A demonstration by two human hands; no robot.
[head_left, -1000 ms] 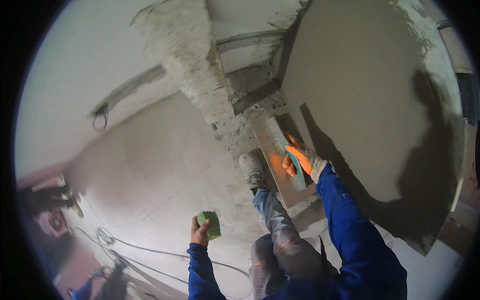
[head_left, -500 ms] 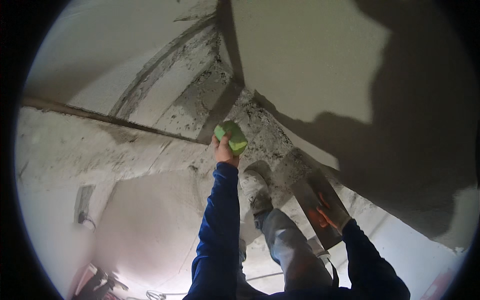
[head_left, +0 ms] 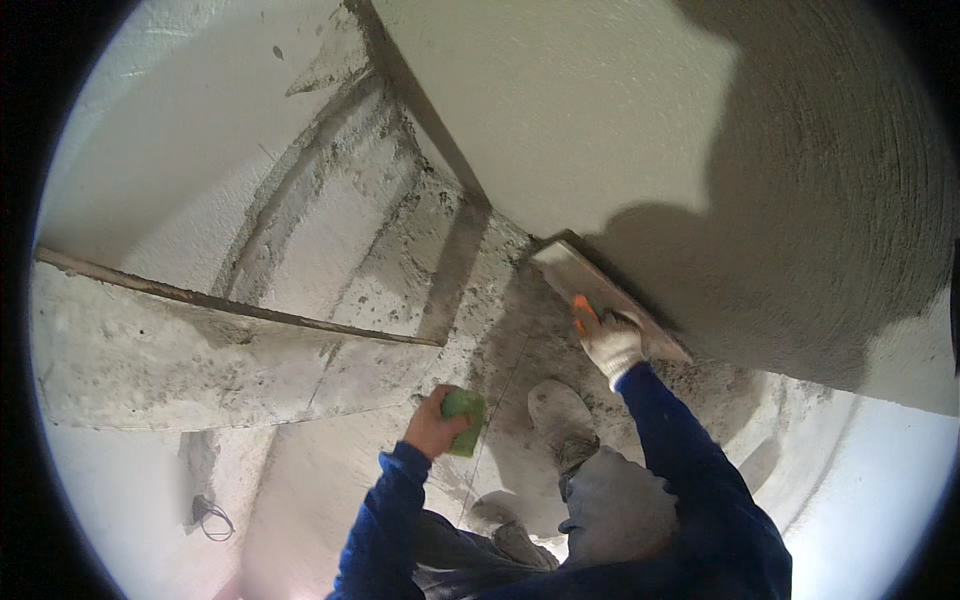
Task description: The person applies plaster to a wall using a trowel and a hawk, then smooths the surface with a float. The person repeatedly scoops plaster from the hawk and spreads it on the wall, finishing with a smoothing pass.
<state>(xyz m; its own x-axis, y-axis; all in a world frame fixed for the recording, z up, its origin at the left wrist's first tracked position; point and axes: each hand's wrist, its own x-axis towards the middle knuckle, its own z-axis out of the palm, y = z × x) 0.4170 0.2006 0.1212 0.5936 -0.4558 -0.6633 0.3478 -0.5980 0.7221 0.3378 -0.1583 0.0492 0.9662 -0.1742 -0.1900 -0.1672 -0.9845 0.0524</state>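
My left hand (head_left: pixel 431 428), bare, is closed round a green sponge (head_left: pixel 464 418) held low in front of me, above the floor. On my right hand (head_left: pixel 614 343) is a whitish work glove with an orange patch at the fingers. That hand grips a long rectangular plastering trowel (head_left: pixel 572 268), whose handle is mostly hidden under the glove. The trowel lies along the foot of the plastered wall (head_left: pixel 600 120), tilted, its far end near the corner. Whether its whole edge touches the plaster I cannot tell.
A narrow ledge edge (head_left: pixel 240 305) runs from the left toward the corner. The floor (head_left: pixel 510 340) is spotted with mortar crumbs. My shoe (head_left: pixel 560 410) stands below the trowel. A loop of cable (head_left: pixel 213 520) shows at lower left. My shadow covers much of the right wall.
My right hand has brought the trowel up and forward to the wall's foot. My left hand has drawn back toward me with the sponge. The view has shifted.
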